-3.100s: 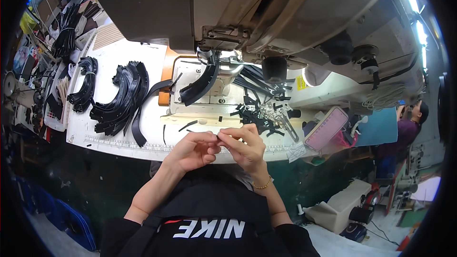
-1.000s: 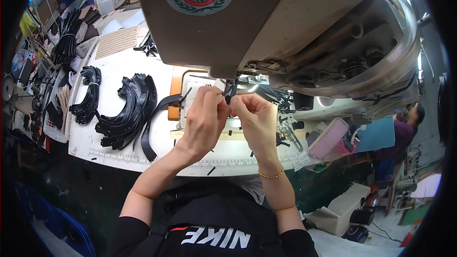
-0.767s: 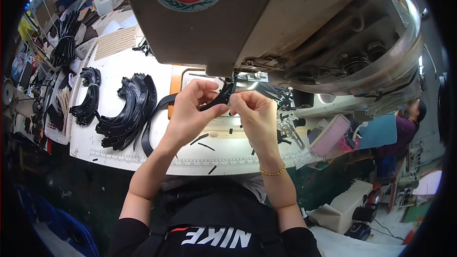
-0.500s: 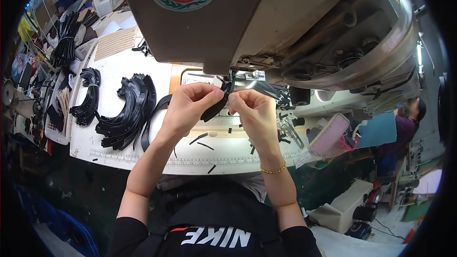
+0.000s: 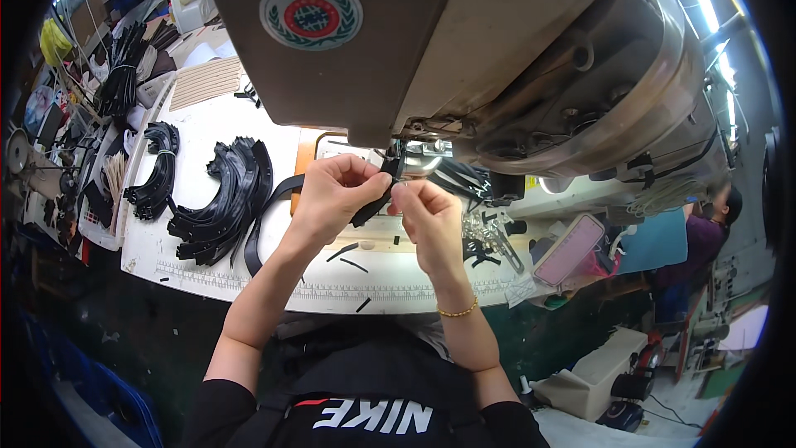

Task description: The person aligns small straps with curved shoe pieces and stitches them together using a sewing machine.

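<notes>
Pinching a curved, slightly glossy black strip (image 5: 371,209) betw. thumb and fingers of left hand (image 5: 330,192), approx. ctr of frame, w/ strip's upper end under the smooth grey-brown sewing machine (image 5: 348,83). Bending right hand (image 5: 431,220) in at strip's right side, thumb and fingertips drawn together; can't tell if gripping strip or something tiny. Note gold chain bracelet (image 5: 458,309) (beaded-looking) on right wrist, ctr-right of frame.

Count 2 bundles, left of frame, both of dark, shiny strips bent in arcs: a smaller bundle (image 5: 157,174) w/ a pale tie and a larger bundle (image 5: 224,207). Add 1 loose, flat black band (image 5: 251,257) curving just right of larger bundle. Count at least 4 short black scraps (image 5: 354,265) near lower middle. Can't count silvery metal pieces (image 5: 491,232) heaped right of right hand; too small. See also 1 pink rounded case (image 5: 570,249), right of frame, and 1 ribbed beige board (image 5: 206,83), upper left.

Follow white, hard worktop (image 5: 257,129) to front edge, bowed across lower frame, w/ printed ruler scale (image 5: 332,289) alongside. See some room betw. hands and that edge, w/ scraps scattered in it; tighter above, w/ machine close over fingertips.
</notes>
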`<state>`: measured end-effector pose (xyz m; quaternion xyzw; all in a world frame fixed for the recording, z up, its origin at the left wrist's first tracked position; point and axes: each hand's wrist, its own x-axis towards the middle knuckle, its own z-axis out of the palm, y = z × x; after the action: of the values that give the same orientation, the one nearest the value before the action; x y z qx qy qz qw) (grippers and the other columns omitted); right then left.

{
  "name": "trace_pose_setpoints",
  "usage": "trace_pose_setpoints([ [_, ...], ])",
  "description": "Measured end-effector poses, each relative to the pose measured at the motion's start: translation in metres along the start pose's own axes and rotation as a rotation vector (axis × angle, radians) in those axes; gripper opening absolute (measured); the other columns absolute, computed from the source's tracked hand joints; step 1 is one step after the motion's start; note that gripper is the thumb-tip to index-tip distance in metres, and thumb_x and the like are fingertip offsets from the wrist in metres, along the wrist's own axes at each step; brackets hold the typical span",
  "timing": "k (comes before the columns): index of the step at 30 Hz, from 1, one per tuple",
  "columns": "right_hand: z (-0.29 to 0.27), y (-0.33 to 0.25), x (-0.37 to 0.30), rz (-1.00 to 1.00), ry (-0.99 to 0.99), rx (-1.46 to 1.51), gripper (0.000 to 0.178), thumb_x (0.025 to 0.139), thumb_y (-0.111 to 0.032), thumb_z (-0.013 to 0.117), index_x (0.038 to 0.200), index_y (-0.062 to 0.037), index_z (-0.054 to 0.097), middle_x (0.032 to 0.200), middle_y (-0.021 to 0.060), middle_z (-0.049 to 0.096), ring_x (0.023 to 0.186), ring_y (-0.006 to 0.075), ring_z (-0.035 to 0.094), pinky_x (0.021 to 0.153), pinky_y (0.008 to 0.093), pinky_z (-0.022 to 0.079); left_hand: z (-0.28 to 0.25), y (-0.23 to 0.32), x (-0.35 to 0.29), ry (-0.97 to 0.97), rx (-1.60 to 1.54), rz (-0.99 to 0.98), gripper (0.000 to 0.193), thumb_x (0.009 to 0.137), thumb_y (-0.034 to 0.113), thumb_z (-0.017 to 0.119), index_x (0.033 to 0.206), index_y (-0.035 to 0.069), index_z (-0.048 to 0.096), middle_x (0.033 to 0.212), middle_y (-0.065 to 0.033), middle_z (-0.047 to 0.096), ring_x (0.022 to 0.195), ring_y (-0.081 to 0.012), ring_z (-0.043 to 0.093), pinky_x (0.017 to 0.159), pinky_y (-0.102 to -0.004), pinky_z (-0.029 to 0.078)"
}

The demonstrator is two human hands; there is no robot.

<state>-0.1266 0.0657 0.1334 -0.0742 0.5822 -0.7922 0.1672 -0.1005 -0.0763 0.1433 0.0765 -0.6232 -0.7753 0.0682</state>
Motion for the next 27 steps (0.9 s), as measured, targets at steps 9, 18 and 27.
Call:
trace_pose_setpoints([
  [9,0.007,-0.004,0.009,-0.174,0.079,0.001,0.019,0.086,-0.014,0.061,0.072,-0.0016,0.061,0.062,-0.0011,0.056,0.043,-0.0022,0.033,0.039,0.0152,0.020,0.009,0.000,0.006,0.086,-0.112,0.003,0.014,0.078,0.010,0.068,0.078,-0.003,0.062,0.067,-0.0059,0.062,0.049,-0.0059,0.054,0.038,-0.0179,0.042],
  [18,-0.056,0.025,0.042,-0.774,0.231,-0.271,0.018,0.089,-0.015,0.046,0.078,-0.0009,0.050,0.063,0.0028,0.045,0.056,0.0119,0.036,0.054,0.0242,0.031,0.009,-0.006,0.004,0.078,0.001,0.098,0.015,0.079,0.008,0.066,0.083,-0.006,0.061,0.061,-0.0024,0.058,0.042,-0.0020,0.046,0.034,-0.0158,0.033],
  [27,-0.138,-0.058,-0.020,-1.155,1.247,-1.286,0.021,0.090,-0.010,0.046,0.099,0.0047,0.058,0.103,0.0147,0.059,0.089,0.0263,0.056,0.084,0.0376,0.042,0.010,-0.011,0.017,0.044,-0.127,0.231,0.006,0.081,0.005,0.062,0.082,0.000,0.062,0.055,0.0035,0.050,0.041,-0.0010,0.040,0.034,-0.0176,0.030],
])
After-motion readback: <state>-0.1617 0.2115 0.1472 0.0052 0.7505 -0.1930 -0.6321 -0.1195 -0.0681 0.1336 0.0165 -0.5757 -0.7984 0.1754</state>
